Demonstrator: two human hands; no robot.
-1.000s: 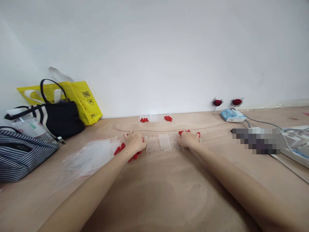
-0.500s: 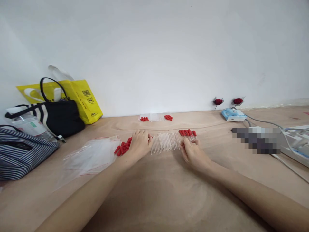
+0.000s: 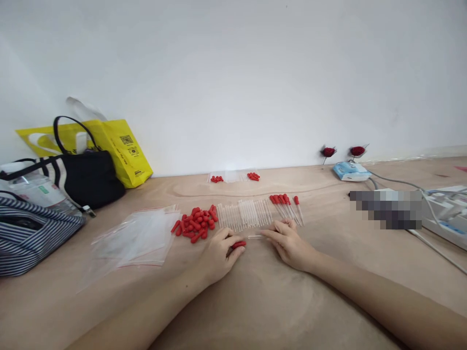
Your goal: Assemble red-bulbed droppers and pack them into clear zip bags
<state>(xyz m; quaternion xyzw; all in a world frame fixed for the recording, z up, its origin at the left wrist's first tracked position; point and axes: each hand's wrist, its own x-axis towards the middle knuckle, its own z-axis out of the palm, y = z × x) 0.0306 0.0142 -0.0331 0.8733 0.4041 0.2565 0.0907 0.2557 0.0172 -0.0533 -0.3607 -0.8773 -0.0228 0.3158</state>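
My left hand (image 3: 219,253) pinches a red rubber bulb (image 3: 239,244) at its fingertips. My right hand (image 3: 290,243) pinches a thin clear glass tube (image 3: 255,236) that points toward the bulb. Behind both hands lies a row of clear tubes (image 3: 244,214). A pile of red bulbs (image 3: 195,224) sits to the left of that row. To its right lie several finished droppers with red bulbs (image 3: 284,203).
Clear zip bags (image 3: 138,238) lie left of the pile. A black handbag (image 3: 91,177), yellow bag (image 3: 124,148) and striped bag (image 3: 32,231) stand at the left. Two small bags of red bulbs (image 3: 235,177) rest by the wall. A power strip (image 3: 445,214) and cables are at the right.
Both hands have drawn back from the row toward me. The left hand now holds a red bulb, the right a clear tube, and the bulb pile is uncovered.
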